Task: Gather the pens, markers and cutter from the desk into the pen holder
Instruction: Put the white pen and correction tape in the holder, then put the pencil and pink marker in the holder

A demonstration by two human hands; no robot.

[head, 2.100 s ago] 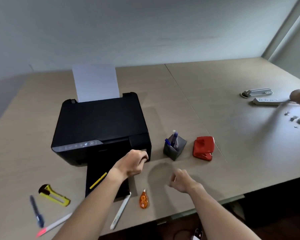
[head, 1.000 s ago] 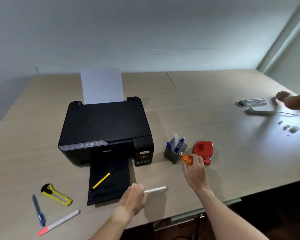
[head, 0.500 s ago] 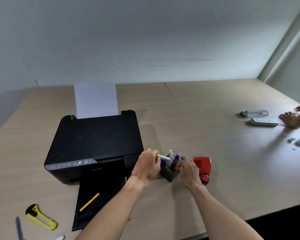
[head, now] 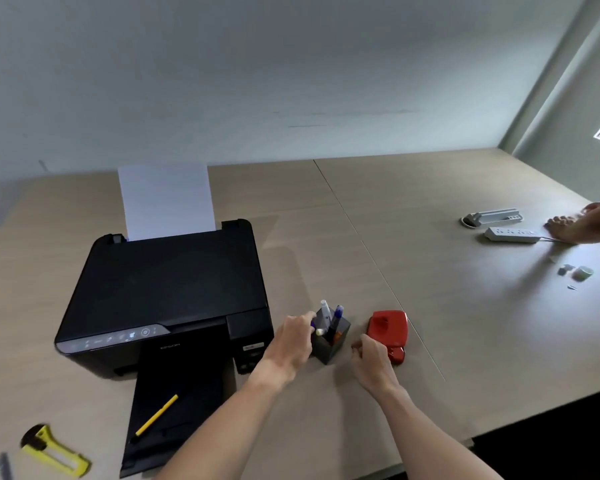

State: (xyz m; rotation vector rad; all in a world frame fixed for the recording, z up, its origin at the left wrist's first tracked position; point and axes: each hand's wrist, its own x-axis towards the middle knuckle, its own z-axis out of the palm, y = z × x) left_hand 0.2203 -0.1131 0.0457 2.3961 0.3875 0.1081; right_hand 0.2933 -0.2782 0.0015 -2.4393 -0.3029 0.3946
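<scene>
The dark grey pen holder (head: 330, 348) stands between the printer and a red punch. A white marker (head: 324, 311), a blue pen (head: 337, 315) and something orange stick out of it. My left hand (head: 290, 342) is at the holder's left rim, fingers pinched on a white pen whose pale tip (head: 319, 331) lies at the rim. My right hand (head: 374, 362) hovers just right of the holder, fingers curled with nothing in them. A yellow pen (head: 156, 415) lies on the printer's tray. The yellow cutter (head: 54, 452) and a dark blue pen (head: 4, 465) lie at the bottom left.
A black printer (head: 167, 292) with a paper sheet fills the left middle. The red hole punch (head: 388, 329) sits right of the holder. Far right, another person's hand (head: 582, 226) rests by a white power strip (head: 511, 234) and small grey bits (head: 582, 272).
My right hand has let go of the orange item into the holder and drawn back to the right. My left hand has brought the white pen's tip down to the holder's rim.
</scene>
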